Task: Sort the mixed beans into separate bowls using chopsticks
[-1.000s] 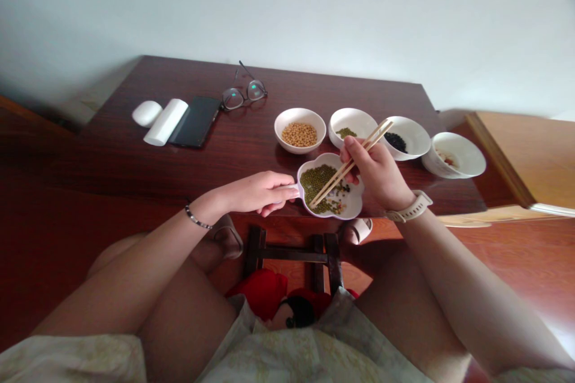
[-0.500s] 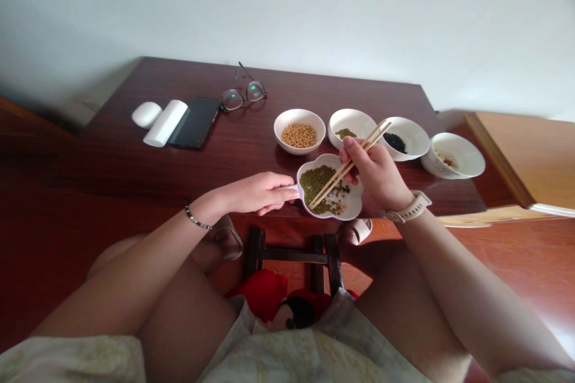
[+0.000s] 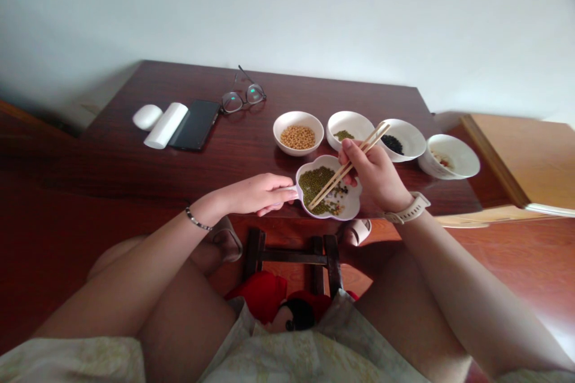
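My left hand point(image 3: 263, 192) is closed round the handle of a flower-shaped dish point(image 3: 354, 206) at the table's front edge. Green mung beans point(image 3: 317, 182) fill the dish's left part, with a few darker and lighter bits mixed in on the right. My right hand point(image 3: 372, 170) grips a pair of chopsticks point(image 3: 348, 166), their tips down among the beans near the front left of the dish. Whether the tips pinch a bean is too small to tell. Behind the dish stand a bowl of yellow soybeans point(image 3: 297, 137) and a white bowl point(image 3: 335, 125) with some mung beans.
Further right are a bowl of black beans point(image 3: 392, 143) and a bowl with pale and reddish bits point(image 3: 467, 158). Eyeglasses point(image 3: 245, 99), a dark phone point(image 3: 195, 124), a white cylinder point(image 3: 166, 125) and a white rounded object point(image 3: 147, 116) lie at the left. A wooden cabinet point(image 3: 525, 155) stands right of the table.
The view has shifted slightly. Both hands keep their grips, and the chopstick tips stay at nearly the same spot in the dish.
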A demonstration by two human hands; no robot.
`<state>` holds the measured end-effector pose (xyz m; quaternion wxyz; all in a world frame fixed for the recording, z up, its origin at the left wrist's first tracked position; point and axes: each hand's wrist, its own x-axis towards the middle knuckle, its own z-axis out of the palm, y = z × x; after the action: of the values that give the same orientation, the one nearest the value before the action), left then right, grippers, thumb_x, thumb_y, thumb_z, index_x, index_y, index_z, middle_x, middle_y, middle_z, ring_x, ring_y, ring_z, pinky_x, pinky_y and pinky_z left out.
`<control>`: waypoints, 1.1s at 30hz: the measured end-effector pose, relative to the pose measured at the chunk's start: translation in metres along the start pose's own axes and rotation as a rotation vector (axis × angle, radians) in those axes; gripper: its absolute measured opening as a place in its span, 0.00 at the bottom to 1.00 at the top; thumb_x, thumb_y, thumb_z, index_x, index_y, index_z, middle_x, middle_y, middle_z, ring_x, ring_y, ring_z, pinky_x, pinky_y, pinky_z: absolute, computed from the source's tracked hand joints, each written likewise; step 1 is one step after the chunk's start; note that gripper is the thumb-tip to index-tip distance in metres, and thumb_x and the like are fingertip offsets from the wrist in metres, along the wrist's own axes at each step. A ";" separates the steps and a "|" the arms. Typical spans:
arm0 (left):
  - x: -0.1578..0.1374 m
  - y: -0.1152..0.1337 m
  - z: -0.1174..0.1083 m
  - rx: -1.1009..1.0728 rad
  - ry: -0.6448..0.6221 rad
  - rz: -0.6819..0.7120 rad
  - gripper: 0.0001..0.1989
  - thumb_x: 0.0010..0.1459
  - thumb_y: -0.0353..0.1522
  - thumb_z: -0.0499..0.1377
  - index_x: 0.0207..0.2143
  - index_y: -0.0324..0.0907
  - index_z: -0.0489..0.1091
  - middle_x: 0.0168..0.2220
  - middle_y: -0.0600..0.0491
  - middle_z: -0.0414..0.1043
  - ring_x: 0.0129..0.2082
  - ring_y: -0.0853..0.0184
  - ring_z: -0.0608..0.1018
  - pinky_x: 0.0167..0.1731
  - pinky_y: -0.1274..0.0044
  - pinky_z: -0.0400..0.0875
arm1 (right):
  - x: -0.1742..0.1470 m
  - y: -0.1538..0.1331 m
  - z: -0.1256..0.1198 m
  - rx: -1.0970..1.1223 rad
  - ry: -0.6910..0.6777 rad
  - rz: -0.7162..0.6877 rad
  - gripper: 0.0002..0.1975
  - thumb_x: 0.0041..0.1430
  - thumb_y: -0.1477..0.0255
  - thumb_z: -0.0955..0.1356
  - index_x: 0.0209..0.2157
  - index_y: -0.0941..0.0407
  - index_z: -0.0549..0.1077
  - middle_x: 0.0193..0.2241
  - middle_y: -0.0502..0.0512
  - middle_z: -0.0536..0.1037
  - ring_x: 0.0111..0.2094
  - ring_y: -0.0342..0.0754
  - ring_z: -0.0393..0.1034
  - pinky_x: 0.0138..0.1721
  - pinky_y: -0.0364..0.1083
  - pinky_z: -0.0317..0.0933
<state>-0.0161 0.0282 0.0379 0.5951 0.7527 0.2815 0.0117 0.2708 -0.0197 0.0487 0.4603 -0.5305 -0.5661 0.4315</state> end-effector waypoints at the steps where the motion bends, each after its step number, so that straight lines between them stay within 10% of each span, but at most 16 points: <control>1: 0.000 0.000 0.000 0.002 0.001 0.001 0.22 0.77 0.50 0.56 0.35 0.44 0.65 0.24 0.59 0.68 0.20 0.73 0.68 0.26 0.78 0.64 | 0.000 0.000 0.000 0.003 0.000 -0.002 0.26 0.74 0.45 0.69 0.31 0.52 0.72 0.18 0.48 0.70 0.18 0.43 0.64 0.19 0.45 0.53; 33: 0.000 -0.001 0.002 0.009 0.023 0.003 0.23 0.76 0.51 0.56 0.35 0.44 0.66 0.23 0.59 0.68 0.20 0.72 0.68 0.25 0.78 0.62 | -0.004 -0.006 -0.001 -0.036 0.013 -0.031 0.27 0.74 0.44 0.69 0.30 0.52 0.72 0.17 0.48 0.71 0.17 0.43 0.64 0.20 0.45 0.54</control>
<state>-0.0162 0.0264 0.0367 0.5884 0.7555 0.2873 0.0200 0.2701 -0.0242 0.0545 0.4608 -0.5328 -0.5789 0.4107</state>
